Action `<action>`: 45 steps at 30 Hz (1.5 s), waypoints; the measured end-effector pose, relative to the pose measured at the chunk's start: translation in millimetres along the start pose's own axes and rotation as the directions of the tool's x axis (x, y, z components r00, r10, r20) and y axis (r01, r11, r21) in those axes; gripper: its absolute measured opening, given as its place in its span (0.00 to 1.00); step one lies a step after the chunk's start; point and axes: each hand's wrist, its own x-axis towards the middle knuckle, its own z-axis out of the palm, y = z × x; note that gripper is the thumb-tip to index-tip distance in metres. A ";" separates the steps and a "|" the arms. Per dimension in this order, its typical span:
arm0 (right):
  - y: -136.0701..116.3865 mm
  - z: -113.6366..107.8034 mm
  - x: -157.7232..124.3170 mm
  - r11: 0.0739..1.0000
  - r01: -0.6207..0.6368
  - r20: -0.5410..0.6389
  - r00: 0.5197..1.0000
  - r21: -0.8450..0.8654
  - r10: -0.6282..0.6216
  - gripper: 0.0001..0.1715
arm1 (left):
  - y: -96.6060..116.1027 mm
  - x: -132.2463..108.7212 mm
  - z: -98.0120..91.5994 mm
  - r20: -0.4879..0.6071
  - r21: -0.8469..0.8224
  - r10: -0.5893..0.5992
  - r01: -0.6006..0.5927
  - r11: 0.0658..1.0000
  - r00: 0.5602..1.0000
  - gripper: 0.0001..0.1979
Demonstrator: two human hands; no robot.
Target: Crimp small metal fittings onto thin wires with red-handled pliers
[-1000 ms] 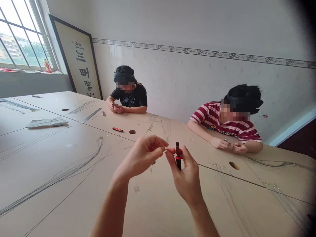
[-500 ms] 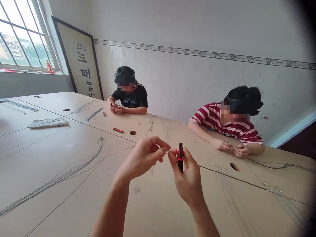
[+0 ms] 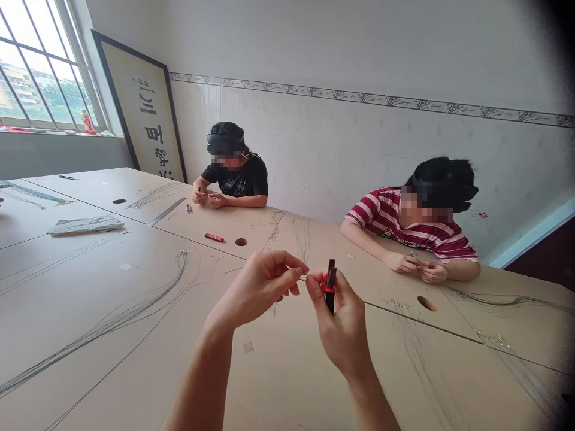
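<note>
Above the table my left hand (image 3: 265,287) is closed, its thumb and forefinger pinched on a thin wire-like piece (image 3: 305,275) too small to make out fully. My right hand (image 3: 344,320) is wrapped round a small black tool (image 3: 330,290) with a red band and two flat prongs pointing up. The right thumb and forefinger tips meet close to the pinched piece. On the table left of my hands lies a bundle of thin grey wires (image 3: 148,305) with small gold-coloured bits at its far end.
Across the table (image 3: 287,371) sit a person in black (image 3: 242,176) and a person in a striped shirt (image 3: 377,206), both using their hands. Around lie a ruler (image 3: 167,211), a red-and-black pack (image 3: 214,237), a folded cloth (image 3: 85,225) and more wire bundles (image 3: 512,299). Round holes (image 3: 426,303) pierce the tabletop.
The tool in my right hand has turned slightly, so its two prongs show more apart. My left hand has barely moved. The striped-shirt person's hands have come closer together.
</note>
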 end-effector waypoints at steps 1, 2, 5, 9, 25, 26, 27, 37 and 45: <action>0.1 0.1 0.2 1.000 0.002 -0.004 1.000 0.003 -0.002 0.11 | -0.8 0.0 -0.1 0.004 -0.003 -0.004 0.004 1.000 1.000 0.12; 0.1 0.2 0.3 1.000 0.004 -0.008 1.000 0.006 -0.004 0.10 | -1.5 0.0 -0.2 0.005 -0.008 -0.008 0.008 1.000 1.000 0.12; -0.1 0.3 0.6 1.000 0.013 -0.011 1.000 0.010 -0.013 0.10 | -2.3 -0.6 -0.1 0.008 -0.023 -0.011 0.011 1.000 1.000 0.11; -0.2 0.0 0.9 1.000 0.009 0.004 1.000 0.013 -0.009 0.10 | -1.4 -0.5 0.6 0.012 -0.033 0.003 -0.003 0.999 1.000 0.11; 0.2 0.0 1.0 1.000 0.014 -0.002 1.000 0.026 -0.013 0.09 | -3.3 -0.7 0.1 0.001 -0.010 -0.026 0.026 1.000 1.000 0.11; 0.0 -0.1 0.9 1.000 0.013 -0.002 1.000 0.026 -0.013 0.09 | -2.8 -0.7 0.4 -0.002 -0.003 -0.028 0.028 1.000 1.000 0.11; -0.2 -0.3 0.9 1.000 0.011 0.000 1.000 0.027 -0.011 0.10 | -2.2 -0.7 0.7 -0.007 0.003 -0.031 0.031 1.000 1.000 0.11; -1.3 -1.3 2.7 1.000 0.003 0.013 1.000 0.027 -0.004 0.11 | -0.4 0.6 3.3 -0.013 0.008 -0.051 0.051 0.999 0.999 0.09; 0.9 -1.1 3.8 1.000 0.025 -0.026 0.999 -0.012 -0.025 0.09 | -2.0 2.2 3.8 -0.048 0.020 -0.050 0.051 0.999 0.998 0.08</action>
